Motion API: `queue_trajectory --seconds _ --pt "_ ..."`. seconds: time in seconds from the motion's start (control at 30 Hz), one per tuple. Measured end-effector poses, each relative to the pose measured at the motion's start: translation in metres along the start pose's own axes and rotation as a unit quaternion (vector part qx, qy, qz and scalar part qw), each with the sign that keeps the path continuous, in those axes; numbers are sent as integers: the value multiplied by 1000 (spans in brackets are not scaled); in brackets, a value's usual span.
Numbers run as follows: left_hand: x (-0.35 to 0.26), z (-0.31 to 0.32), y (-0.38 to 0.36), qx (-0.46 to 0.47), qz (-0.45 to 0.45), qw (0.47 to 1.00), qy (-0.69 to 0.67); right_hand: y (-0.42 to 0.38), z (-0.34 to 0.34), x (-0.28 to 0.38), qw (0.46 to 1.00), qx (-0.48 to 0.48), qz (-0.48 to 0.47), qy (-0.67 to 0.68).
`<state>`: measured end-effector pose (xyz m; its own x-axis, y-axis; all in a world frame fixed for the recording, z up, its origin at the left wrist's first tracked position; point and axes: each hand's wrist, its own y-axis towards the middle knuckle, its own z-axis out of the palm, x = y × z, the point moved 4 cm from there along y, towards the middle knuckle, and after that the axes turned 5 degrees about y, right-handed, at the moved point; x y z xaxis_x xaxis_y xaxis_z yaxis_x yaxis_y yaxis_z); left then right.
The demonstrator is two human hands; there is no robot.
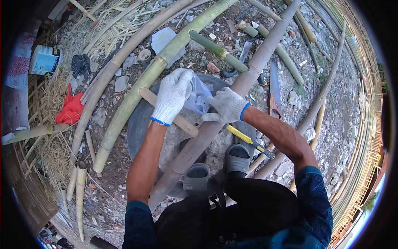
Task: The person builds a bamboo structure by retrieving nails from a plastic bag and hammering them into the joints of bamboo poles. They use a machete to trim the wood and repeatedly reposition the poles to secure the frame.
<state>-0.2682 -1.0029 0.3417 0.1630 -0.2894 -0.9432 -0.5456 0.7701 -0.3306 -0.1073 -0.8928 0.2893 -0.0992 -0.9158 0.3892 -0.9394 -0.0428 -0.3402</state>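
A clear plastic bag (199, 96) hangs between my two hands, in front of me. My left hand (172, 94), in a white knit glove with a blue cuff, is closed on the bag's upper left side. My right hand (227, 106), gloved alike, has its fingers curled at the bag's right edge, just above a thick brown bamboo pole (186, 157). A flat piece of split bamboo (184, 124) passes beneath my left wrist. Right below my right hand lies a tool with a yellow and black handle (248, 141); its far end is hidden.
A green bamboo pole (149, 79) runs at the left, joined to the brown one by a short green crosspiece (217, 52). On the rubble lie a handsaw (274, 89) and a red cloth (70, 106). A paint bucket (45, 60) stands far left. My sandals (197, 176) flank the brown pole.
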Motion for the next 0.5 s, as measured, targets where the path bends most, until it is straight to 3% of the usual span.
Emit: queue_trajectory --seconds 0.07,0.1,0.2,0.33,0.43,0.5 --pt "-17 -3 -11 -4 19 999 -28 -1 0 0 1000 -15 4 -15" --pt "-24 -4 -16 14 7 1000 -20 -5 -5 4 997 -70 -14 7" --pt "-18 -3 -12 36 48 992 107 -19 -19 19 984 -137 -39 103" --pt "-6 -12 -8 12 39 992 120 -30 -48 38 958 -272 -17 92" --pt "-18 -14 -10 -3 41 994 97 0 -42 42 921 -324 -90 198" --pt "-33 -14 -10 -11 43 995 86 29 -14 20 957 -252 -32 141"
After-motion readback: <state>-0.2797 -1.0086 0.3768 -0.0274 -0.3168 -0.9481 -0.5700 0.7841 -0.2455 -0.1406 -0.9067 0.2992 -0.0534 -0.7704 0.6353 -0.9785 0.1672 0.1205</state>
